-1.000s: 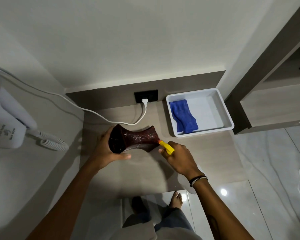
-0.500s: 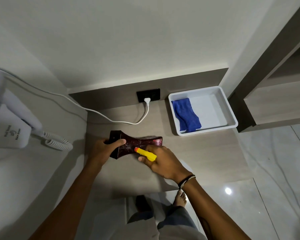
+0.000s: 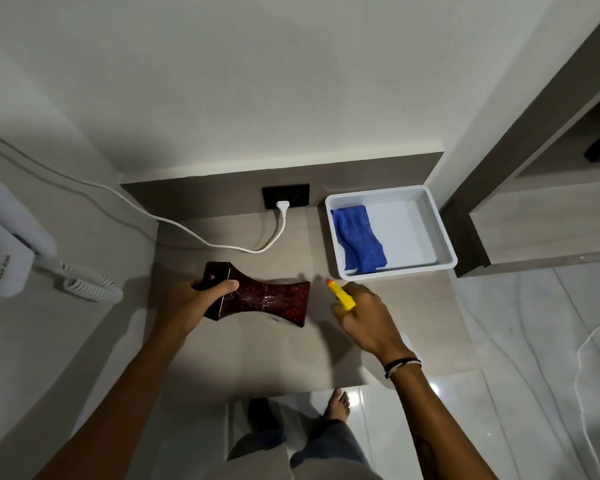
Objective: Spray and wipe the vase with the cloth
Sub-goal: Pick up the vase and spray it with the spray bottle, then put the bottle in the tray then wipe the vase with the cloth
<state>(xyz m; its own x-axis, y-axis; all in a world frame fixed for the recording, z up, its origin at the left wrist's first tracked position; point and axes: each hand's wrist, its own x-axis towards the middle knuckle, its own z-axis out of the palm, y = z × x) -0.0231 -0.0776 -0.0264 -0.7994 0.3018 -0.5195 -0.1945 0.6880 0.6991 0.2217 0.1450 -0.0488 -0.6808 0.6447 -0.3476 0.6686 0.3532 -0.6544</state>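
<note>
The dark red vase (image 3: 257, 299) lies on its side at frame centre, long axis running left to right. The left hand (image 3: 187, 303) grips its left end; the right hand (image 3: 361, 317), just right of it, clasps a yellow spray bottle (image 3: 341, 295). The blue cloth (image 3: 359, 237) waits in the white tray (image 3: 440, 237), upper right, nearer the right hand.

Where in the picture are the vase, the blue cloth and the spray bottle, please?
vase (image 3: 264, 301), head view, on its narrow speckled waist.
blue cloth (image 3: 359, 239), head view, on the middle of the folded cloth.
spray bottle (image 3: 340, 295), head view, on its yellow nozzle.
</note>
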